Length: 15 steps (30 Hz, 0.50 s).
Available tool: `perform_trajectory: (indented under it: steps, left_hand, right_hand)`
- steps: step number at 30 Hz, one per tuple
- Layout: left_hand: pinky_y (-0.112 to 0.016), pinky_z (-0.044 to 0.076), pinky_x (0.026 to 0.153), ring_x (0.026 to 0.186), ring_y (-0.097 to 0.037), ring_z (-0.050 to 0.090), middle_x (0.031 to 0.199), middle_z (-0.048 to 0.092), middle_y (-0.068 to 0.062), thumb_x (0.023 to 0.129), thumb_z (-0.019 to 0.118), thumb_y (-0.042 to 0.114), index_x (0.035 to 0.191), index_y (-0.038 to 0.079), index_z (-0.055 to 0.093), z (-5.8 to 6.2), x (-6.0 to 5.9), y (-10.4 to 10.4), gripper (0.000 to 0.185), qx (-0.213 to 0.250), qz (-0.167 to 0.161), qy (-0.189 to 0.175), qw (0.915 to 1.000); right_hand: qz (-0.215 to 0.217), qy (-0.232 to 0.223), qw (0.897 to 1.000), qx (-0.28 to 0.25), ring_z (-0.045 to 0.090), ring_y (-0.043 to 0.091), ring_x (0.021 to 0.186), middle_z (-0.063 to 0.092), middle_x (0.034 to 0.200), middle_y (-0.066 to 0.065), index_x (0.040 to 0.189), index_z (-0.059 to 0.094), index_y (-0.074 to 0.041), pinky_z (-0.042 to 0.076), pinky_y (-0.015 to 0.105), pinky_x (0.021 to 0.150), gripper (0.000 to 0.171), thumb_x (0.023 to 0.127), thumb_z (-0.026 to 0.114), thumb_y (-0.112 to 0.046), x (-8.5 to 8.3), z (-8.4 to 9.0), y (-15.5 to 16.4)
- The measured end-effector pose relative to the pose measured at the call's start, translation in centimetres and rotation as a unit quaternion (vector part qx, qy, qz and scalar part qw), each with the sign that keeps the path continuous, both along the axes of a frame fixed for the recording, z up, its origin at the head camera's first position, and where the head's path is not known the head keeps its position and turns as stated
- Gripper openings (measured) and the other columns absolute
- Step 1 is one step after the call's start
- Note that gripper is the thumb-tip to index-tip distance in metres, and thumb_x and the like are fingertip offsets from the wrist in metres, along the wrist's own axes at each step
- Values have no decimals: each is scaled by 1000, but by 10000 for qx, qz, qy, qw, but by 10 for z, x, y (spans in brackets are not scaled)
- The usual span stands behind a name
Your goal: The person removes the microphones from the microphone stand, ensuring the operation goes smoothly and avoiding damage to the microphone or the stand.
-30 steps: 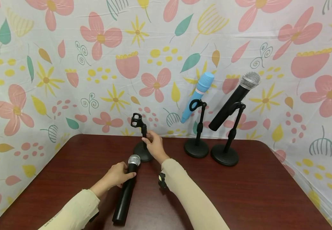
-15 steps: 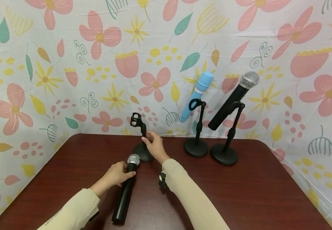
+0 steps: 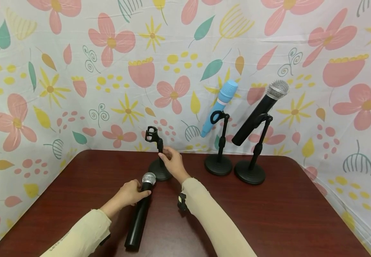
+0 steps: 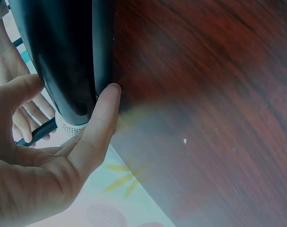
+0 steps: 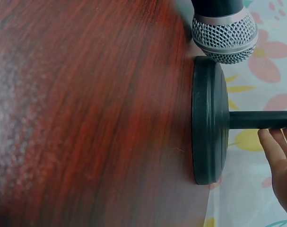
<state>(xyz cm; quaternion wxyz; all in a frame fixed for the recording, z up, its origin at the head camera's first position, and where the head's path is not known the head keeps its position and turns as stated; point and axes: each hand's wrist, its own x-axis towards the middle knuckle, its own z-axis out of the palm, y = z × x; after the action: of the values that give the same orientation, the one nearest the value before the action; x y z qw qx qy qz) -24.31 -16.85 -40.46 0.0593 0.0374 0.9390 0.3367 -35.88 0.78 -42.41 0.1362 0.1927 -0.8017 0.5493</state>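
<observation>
A black microphone (image 3: 138, 217) with a silver grille (image 3: 148, 177) lies on the dark red table (image 3: 269, 214). My left hand (image 3: 131, 192) grips it just below the grille; in the left wrist view the thumb (image 4: 101, 118) presses its black body (image 4: 63, 56). My right hand (image 3: 171, 162) holds the pole (image 3: 160, 151) of a small empty stand just above its round base (image 3: 159, 174). The stand's clip (image 3: 151, 134) holds nothing. In the right wrist view the grille (image 5: 223, 35) lies close beside the base (image 5: 208, 120), and the fingers (image 5: 281, 163) sit by the pole (image 5: 261, 119).
Two more stands are at the back right of the table. One (image 3: 218, 166) carries a light blue microphone (image 3: 220, 105), the other (image 3: 249, 173) a black one (image 3: 258, 113). A floral cloth (image 3: 76, 71) hangs behind and on both sides.
</observation>
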Motion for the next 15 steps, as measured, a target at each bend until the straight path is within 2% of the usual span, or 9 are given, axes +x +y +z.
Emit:
perform_trajectory:
  steps: [7, 15]
  left_hand:
    - [-32, 51, 50, 53, -20, 60, 76, 59, -12, 85, 73, 27, 101, -10, 57, 2, 0, -1, 43, -83, -1, 86, 9999]
    - [-42, 52, 68, 77, -26, 61, 89, 63, -17, 85, 72, 27, 101, -11, 59, 5, -7, -3, 44, -364, -47, 436, 9984]
  right_hand:
    - [-57, -2, 10000, 58, 64, 25, 108, 67, 116, 13, 123, 62, -7, 51, 41, 90, 30, 95, 62, -17, 3, 5, -2]
    - [-169, -197, 9983, 519, 61, 29, 109, 65, 116, 18, 123, 60, 0, 50, 42, 91, 30, 96, 59, -12, 8, 17, -3]
